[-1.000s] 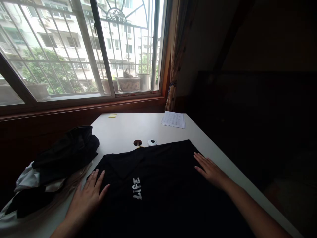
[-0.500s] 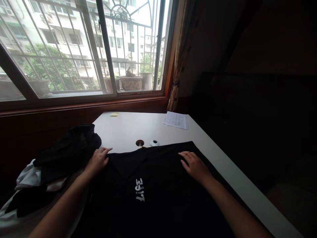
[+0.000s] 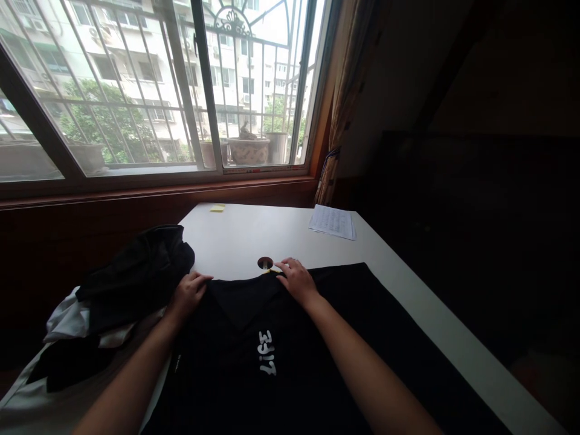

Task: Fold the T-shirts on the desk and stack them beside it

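Observation:
A black garment point(image 3: 317, 350) with white lettering point(image 3: 267, 352) lies spread flat over the desk. My left hand point(image 3: 188, 295) rests on its far left corner, with the index finger stretched along the edge and the thumb a little apart. My right hand point(image 3: 296, 281) is at the middle of the garment's far edge, fingers pointing left, thumb and fingers apart. Just by its fingertips, a small yellow strip point(image 3: 270, 271) shows at that edge. The right hand covers the spot beside the round desk hole point(image 3: 265, 263).
The white desk point(image 3: 254, 226) has papers point(image 3: 333, 222) at its far right and a yellow sticky note point(image 3: 217, 208) at the far left. A pile of black and white clothes point(image 3: 136, 275) lies on the left. Beyond stand a barred window point(image 3: 172, 90) and a tied curtain point(image 3: 333, 157).
My right hand has moved left from the garment's far right part to the middle of its far edge. It now hides the round white cover. My left hand stays at the corner.

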`<state>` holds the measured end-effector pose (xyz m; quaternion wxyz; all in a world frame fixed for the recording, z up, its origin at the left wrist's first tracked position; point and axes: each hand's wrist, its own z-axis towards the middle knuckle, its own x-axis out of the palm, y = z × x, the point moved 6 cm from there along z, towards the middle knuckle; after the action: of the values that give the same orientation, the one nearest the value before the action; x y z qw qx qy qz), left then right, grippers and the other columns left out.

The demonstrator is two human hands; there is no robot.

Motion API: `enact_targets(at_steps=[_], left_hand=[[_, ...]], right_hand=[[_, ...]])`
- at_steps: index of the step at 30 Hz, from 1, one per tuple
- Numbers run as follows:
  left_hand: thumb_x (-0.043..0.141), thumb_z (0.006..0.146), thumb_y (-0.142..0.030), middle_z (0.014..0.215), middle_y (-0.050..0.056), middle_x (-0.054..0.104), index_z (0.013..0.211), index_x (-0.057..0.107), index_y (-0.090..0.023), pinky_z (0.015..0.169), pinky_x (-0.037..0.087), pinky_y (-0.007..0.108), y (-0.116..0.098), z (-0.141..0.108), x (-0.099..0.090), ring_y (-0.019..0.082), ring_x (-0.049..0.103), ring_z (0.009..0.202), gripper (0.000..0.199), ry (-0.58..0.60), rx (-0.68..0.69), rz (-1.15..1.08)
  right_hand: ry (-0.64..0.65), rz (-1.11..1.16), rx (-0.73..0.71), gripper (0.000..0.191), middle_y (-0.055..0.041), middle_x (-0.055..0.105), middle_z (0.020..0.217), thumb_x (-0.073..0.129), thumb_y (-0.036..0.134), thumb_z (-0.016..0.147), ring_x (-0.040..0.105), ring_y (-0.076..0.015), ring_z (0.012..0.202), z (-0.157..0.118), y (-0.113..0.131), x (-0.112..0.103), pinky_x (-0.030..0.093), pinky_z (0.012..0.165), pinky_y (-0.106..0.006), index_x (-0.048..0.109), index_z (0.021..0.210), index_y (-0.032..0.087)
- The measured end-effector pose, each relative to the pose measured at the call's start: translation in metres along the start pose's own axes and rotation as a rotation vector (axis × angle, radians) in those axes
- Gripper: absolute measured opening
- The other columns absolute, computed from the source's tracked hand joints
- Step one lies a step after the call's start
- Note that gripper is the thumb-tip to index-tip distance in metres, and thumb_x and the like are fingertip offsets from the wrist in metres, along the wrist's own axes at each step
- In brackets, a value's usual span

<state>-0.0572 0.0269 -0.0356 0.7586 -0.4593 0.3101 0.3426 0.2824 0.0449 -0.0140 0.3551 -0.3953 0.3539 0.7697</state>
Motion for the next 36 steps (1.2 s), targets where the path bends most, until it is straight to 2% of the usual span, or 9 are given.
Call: enact_targets(at_steps=[4, 8, 14, 20, 26, 29, 31, 33, 36], left_hand=[[0.046, 0.092, -0.026, 0.099, 0.007, 0.065, 0.101, 0.071, -0.021, 0.086, 0.052, 0.036, -0.005, -0.001, -0.003, 0.023, 0.063, 0.093, 0.027, -0.026, -0.009, -0.028], [0.044, 0.091, -0.022, 0.094, 0.005, 0.062, 0.093, 0.063, -0.022, 0.082, 0.051, 0.035, -0.011, -0.002, -0.007, 0.021, 0.06, 0.086, 0.019, -0.043, 0.02, -0.032], [0.046, 0.086, -0.016, 0.096, 0.006, 0.058, 0.086, 0.057, -0.022, 0.085, 0.049, 0.037, -0.005, -0.002, -0.005, 0.023, 0.057, 0.093, 0.013, -0.034, 0.013, 0.074], [0.044, 0.087, -0.012, 0.098, 0.006, 0.057, 0.086, 0.059, -0.023, 0.082, 0.049, 0.035, -0.008, -0.005, -0.007, 0.023, 0.058, 0.091, 0.018, -0.071, 0.016, 0.128], [0.041, 0.091, -0.014, 0.097, 0.008, 0.058, 0.09, 0.062, -0.021, 0.083, 0.051, 0.037, -0.01, -0.005, -0.008, 0.025, 0.059, 0.091, 0.022, -0.091, 0.019, 0.196], [0.041, 0.093, -0.014, 0.107, 0.01, 0.061, 0.099, 0.065, -0.021, 0.091, 0.051, 0.039, -0.015, -0.004, -0.012, 0.026, 0.06, 0.1, 0.026, -0.106, 0.028, 0.225], [0.041, 0.095, -0.015, 0.123, 0.011, 0.061, 0.114, 0.066, -0.02, 0.101, 0.049, 0.041, -0.028, -0.004, -0.013, 0.027, 0.058, 0.114, 0.032, -0.093, 0.093, 0.243], [0.039, 0.098, -0.017, 0.141, 0.01, 0.056, 0.13, 0.061, -0.021, 0.111, 0.043, 0.042, -0.047, -0.006, -0.009, 0.027, 0.051, 0.13, 0.039, -0.03, 0.209, 0.24], [0.036, 0.102, -0.022, 0.156, 0.006, 0.046, 0.146, 0.05, -0.022, 0.119, 0.034, 0.043, -0.078, -0.014, 0.01, 0.024, 0.035, 0.147, 0.046, 0.135, 0.376, 0.23]], right_hand=[[0.037, 0.048, -0.124, 0.026, -0.0057, 0.064, 0.117, 0.066, 0.018, 0.09, 0.061, -0.0222, 0.106, 0.016, 0.012, 0.013, 0.052, 0.095, -0.039, 0.07, 0.114, 0.027], [0.049, 0.076, -0.177, 0.017, -0.0041, 0.066, 0.108, 0.062, 0.017, 0.092, 0.063, -0.0192, 0.101, 0.018, 0.013, 0.017, 0.053, 0.09, -0.035, 0.071, 0.102, 0.027], [0.021, 0.068, -0.168, 0.02, -0.0065, 0.065, 0.108, 0.057, 0.016, 0.095, 0.062, -0.0201, 0.099, 0.015, 0.006, 0.019, 0.053, 0.086, -0.035, 0.072, 0.101, 0.027], [0.025, 0.037, -0.185, 0.022, -0.0071, 0.065, 0.108, 0.054, 0.016, 0.096, 0.06, -0.0208, 0.099, 0.013, 0.009, 0.017, 0.053, 0.088, -0.036, 0.073, 0.102, 0.026], [0.024, 0.019, -0.201, 0.038, -0.0087, 0.066, 0.114, 0.049, 0.008, 0.093, 0.059, -0.0244, 0.105, 0.009, 0.019, 0.011, 0.052, 0.093, -0.042, 0.071, 0.117, 0.028], [-0.019, 0.053, -0.182, 0.037, -0.009, 0.066, 0.114, 0.05, 0.011, 0.093, 0.059, -0.0248, 0.108, 0.007, 0.024, 0.004, 0.052, 0.097, -0.043, 0.07, 0.12, 0.027], [-0.027, 0.081, -0.197, 0.032, -0.0094, 0.067, 0.116, 0.052, 0.017, 0.095, 0.059, -0.0247, 0.109, 0.005, 0.03, 0.001, 0.051, 0.099, -0.043, 0.07, 0.12, 0.025], [-0.002, 0.091, -0.247, 0.031, -0.0101, 0.066, 0.122, 0.054, 0.023, 0.096, 0.059, -0.025, 0.115, 0.003, 0.038, 0.0, 0.05, 0.103, -0.043, 0.068, 0.124, 0.023], [0.069, 0.072, -0.35, 0.037, -0.0103, 0.061, 0.138, 0.052, 0.029, 0.098, 0.054, -0.0256, 0.128, -0.003, 0.05, 0.007, 0.044, 0.112, -0.044, 0.064, 0.133, 0.021]])
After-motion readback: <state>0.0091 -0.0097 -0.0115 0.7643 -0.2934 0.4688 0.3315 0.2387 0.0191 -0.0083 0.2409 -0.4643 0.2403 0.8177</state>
